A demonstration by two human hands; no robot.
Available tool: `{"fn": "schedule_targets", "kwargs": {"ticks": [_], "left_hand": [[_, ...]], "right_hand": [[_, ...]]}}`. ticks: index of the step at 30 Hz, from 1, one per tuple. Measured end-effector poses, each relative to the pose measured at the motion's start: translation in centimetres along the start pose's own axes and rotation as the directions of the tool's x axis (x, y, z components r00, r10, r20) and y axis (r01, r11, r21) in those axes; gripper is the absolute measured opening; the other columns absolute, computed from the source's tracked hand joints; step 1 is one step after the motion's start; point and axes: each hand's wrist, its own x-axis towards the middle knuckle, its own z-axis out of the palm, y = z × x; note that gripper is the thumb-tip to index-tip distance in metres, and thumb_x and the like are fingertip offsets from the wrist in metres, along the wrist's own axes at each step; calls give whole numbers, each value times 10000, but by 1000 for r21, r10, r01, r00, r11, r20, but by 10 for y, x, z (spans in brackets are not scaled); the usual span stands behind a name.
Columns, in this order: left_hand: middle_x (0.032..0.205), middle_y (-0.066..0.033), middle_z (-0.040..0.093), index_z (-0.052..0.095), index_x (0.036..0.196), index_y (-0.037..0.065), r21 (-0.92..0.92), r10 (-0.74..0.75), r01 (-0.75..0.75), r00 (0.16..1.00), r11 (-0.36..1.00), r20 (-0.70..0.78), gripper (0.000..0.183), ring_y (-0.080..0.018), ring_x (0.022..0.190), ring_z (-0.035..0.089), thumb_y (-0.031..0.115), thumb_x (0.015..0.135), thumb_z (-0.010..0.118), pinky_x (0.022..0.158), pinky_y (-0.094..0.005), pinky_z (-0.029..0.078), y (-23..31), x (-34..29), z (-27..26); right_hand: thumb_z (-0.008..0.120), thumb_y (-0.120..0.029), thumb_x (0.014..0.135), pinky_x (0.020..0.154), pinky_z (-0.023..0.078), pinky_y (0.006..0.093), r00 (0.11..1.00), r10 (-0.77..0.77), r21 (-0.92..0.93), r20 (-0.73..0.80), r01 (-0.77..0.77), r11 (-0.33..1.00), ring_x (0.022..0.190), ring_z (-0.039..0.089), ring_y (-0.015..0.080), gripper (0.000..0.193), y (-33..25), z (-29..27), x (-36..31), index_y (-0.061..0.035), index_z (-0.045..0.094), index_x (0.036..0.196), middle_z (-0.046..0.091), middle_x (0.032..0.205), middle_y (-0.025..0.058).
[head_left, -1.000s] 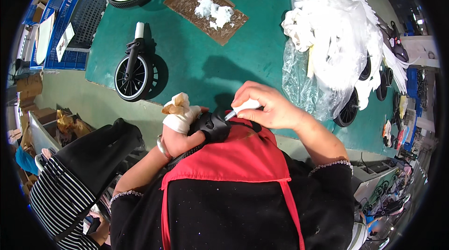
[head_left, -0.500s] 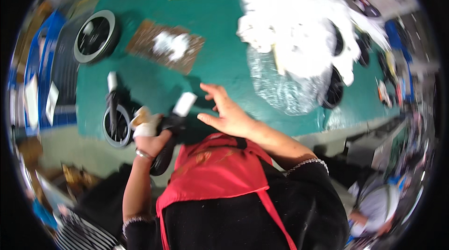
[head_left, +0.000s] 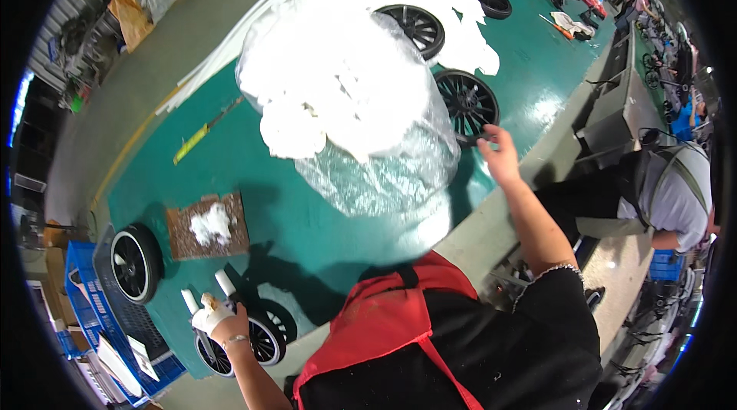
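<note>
Near the table's front left, my left hand (head_left: pixel 220 321), with white covering on its fingers, is closed on a black wheel fork. Its wheel (head_left: pixel 266 340) has a light rim, and a white-capped stem (head_left: pixel 225 282) rises from the fork. Close beside it is a second wheel (head_left: pixel 214 356) with another white-capped stem (head_left: pixel 190 301); my hand partly hides both forks. My right hand (head_left: pixel 500 155) is stretched out to the right, its thumb and fingertips around a dark part at the near edge of a black spoked wheel (head_left: pixel 467 102).
A big clear bag of white pieces (head_left: pixel 330 95) covers the middle of the green table (head_left: pixel 299 233). A brown mat (head_left: pixel 207 245) with white bits, a light-rimmed wheel (head_left: pixel 132 264) and a yellow-handled tool (head_left: pixel 192 143) lie left. Another person (head_left: pixel 675 187) is at the right.
My left hand has set the wheel it carried down beside the other stemmed wheel. My right hand has moved far right to the black wheel, and the view has turned right.
</note>
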Motion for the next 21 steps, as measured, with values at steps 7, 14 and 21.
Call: {"fn": "schedule_targets", "kwargs": {"ticks": [7, 14, 21], "left_hand": [[1043, -103, 683, 665, 1031, 52, -212, 637, -777, 614, 593, -466, 332, -265, 844, 651, 136, 721, 750, 724, -368, 527, 319, 20, -133], [744, -85, 592, 622, 920, 93, -323, 840, -926, 327, 193, -434, 252, -285, 773, 584, 194, 693, 664, 720, -438, 451, 663, 52, -116], [803, -18, 631, 568, 958, 162, 87, 858, -888, 404, 451, -317, 302, -238, 847, 597, 182, 687, 700, 846, -391, 418, 757, 97, -68]], "right_hand": [[687, -247, 777, 909, 465, 417, 948, 319, -346, 13, -295, 891, 1055, 565, 348, 448, 116, 19, 121, -62, 593, 1173, 590, 1111, 145], [660, -106, 670, 864, 468, 396, 937, 325, -30, 132, -324, 946, 991, 565, 338, 448, 95, 10, 136, -82, 623, 1116, 579, 1011, 131], [646, -69, 639, 863, 470, 395, 939, 339, 56, 52, -342, 938, 976, 570, 331, 463, 98, 16, 140, -79, 636, 1102, 590, 990, 120]]}}
